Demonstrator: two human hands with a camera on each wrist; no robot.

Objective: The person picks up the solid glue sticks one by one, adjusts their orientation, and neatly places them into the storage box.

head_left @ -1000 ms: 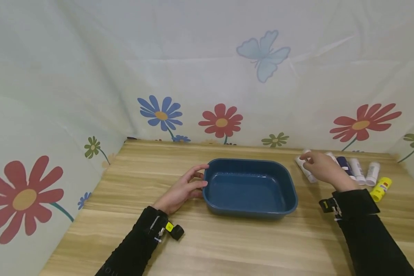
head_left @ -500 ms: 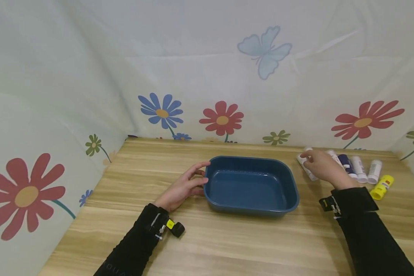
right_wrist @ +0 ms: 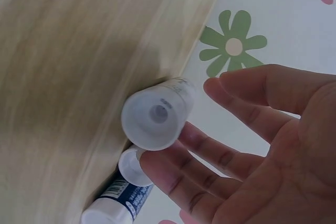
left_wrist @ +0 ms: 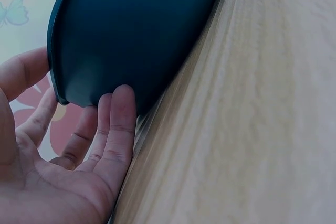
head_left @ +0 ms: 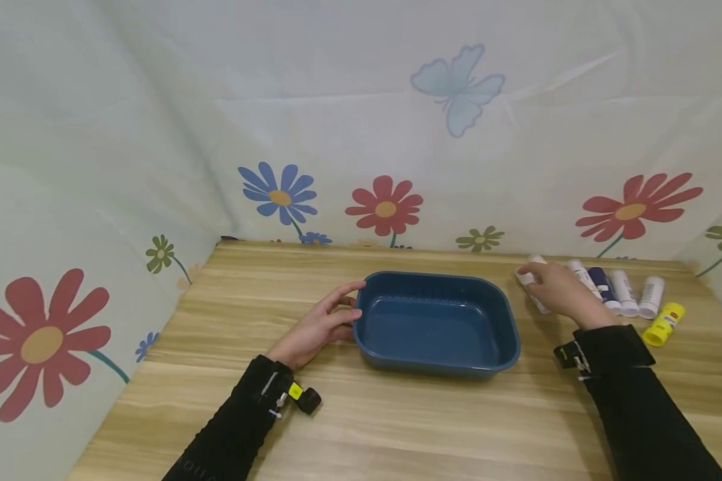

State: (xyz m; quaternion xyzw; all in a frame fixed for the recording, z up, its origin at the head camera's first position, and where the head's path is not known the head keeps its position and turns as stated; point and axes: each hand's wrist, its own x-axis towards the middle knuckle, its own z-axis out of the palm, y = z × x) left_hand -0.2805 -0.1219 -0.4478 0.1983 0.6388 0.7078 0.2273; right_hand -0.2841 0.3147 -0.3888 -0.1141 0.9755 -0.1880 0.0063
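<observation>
A dark blue rectangular tub (head_left: pixel 436 366) sits on the wooden table. At its left end is my left hand (head_left: pixel 315 331); in the left wrist view the fingertips (left_wrist: pixel 124 98) touch the tub's outer wall and rim. My right hand (head_left: pixel 559 290) hovers over a white glue stick (head_left: pixel 539 306) lying right of the tub. Seen from the right wrist, the thumb and index finger are apart from this white glue stick (right_wrist: pixel 152 121), while the other fingers (right_wrist: pixel 173 177) reach along its side. Whether they touch it, I cannot tell.
Right of my right hand lie several more glue sticks: white ones (head_left: pixel 652 297), a dark blue one (head_left: pixel 604 290) and a yellow one (head_left: pixel 664 325). A flower-printed curtain (head_left: pixel 337 120) rises behind the table (head_left: pixel 421 427) and along its left side.
Both hands and the tub have hardly moved. The head view has shifted slightly.
</observation>
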